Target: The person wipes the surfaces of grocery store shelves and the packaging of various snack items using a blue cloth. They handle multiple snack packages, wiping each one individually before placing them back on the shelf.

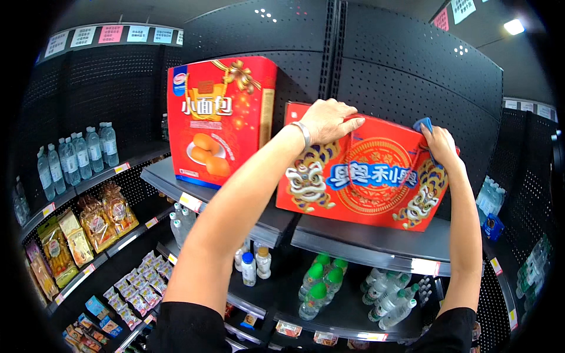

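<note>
A wide red gift box (368, 176) with lion-dance figures and blue lettering stands on the upper shelf, slightly tilted, its right end lower. My left hand (329, 120) grips its top edge left of the middle; the fingertips go behind the edge out of sight. At the box's upper right corner, my right hand (441, 146) is closed on a blue cloth (424, 125), which partly shows between hand and box. A taller red bread box (220, 120) with a gold bow print stands to the left on the same shelf, apart from both hands.
A black perforated back panel (412, 65) rises behind the boxes. Below the shelf edge (371, 253) stand green-capped bottles (318, 291), clear bottles (391, 303) and small white bottles (248, 269). Water bottles (70, 159) and packaged bread (97, 223) line shelves at left.
</note>
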`<state>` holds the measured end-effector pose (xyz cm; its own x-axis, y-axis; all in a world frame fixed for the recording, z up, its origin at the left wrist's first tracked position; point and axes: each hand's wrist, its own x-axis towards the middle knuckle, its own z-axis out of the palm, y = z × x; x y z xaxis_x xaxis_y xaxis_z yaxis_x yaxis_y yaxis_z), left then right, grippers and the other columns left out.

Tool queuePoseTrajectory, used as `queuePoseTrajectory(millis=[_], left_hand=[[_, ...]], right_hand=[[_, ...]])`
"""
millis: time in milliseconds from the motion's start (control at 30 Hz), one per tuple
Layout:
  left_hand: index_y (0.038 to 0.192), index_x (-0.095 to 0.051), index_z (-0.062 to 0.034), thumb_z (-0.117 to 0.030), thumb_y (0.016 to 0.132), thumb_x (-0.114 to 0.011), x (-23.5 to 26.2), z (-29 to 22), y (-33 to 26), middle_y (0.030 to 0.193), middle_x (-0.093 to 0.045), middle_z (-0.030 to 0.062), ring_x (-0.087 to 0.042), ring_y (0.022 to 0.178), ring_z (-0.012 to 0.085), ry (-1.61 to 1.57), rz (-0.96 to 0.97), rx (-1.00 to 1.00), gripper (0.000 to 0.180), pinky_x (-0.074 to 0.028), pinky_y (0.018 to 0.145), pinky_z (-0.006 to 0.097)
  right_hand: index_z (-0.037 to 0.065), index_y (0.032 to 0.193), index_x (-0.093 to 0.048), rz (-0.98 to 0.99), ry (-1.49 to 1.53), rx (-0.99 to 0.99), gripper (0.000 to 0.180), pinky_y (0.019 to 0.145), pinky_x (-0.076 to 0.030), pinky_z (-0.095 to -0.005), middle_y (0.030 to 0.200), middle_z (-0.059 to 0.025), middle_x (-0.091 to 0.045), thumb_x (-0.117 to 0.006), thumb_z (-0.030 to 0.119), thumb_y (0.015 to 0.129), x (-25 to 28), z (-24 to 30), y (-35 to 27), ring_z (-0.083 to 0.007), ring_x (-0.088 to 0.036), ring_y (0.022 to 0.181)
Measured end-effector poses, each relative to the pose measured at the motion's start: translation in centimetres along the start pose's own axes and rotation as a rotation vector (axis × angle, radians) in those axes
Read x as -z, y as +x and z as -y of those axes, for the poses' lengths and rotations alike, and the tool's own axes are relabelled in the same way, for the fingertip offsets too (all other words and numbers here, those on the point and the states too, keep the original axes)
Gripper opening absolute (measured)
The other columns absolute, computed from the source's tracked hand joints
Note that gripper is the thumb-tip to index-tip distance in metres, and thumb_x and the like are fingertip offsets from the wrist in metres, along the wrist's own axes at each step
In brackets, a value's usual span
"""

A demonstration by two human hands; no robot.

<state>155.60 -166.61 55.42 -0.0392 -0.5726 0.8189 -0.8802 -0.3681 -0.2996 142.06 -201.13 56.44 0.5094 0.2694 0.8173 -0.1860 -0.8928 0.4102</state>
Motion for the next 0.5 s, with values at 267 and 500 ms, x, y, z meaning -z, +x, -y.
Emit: queuePoseTrajectory(millis=[267, 500], left_hand=[[0.114, -0.068, -0.0060, -0.045, 0.097, -0.050, 17.3, 16.0, -2.2, 0.114, -0.068, 0.0151, -0.064, 0.108, 0.0338, 0.481, -0.273, 0.190, 0.046, -0.048, 0.094, 0.044], [0.114, -0.070, -0.0052, -0.047, 0.103, -0.035, 20.9, 26.5, -11.4, 0.122, -0.067, 0.0181, -0.060, 0.119, 0.0340, 0.319, -0.070, 0.476, 0.056, -0.044, 0.104, 0.040]], right_hand=[[0.000, 0.096, -0.065, 0.079, -0.037, -0.127, 0.033, 0.077, -0.050, -0.0504, 0.085, -0.0229, -0.066, -0.045, 0.025, 0.102, 1.3, 0.8, -1.0, -0.0410, -0.065, 0.085], [0.005, 0.120, -0.062, 0.173, -0.210, -0.028, 0.026, 0.078, -0.052, -0.0478, 0.095, -0.0189, -0.065, -0.051, 0.011, 0.096, 0.3, -0.6, -0.7, -0.0367, -0.065, 0.091]])
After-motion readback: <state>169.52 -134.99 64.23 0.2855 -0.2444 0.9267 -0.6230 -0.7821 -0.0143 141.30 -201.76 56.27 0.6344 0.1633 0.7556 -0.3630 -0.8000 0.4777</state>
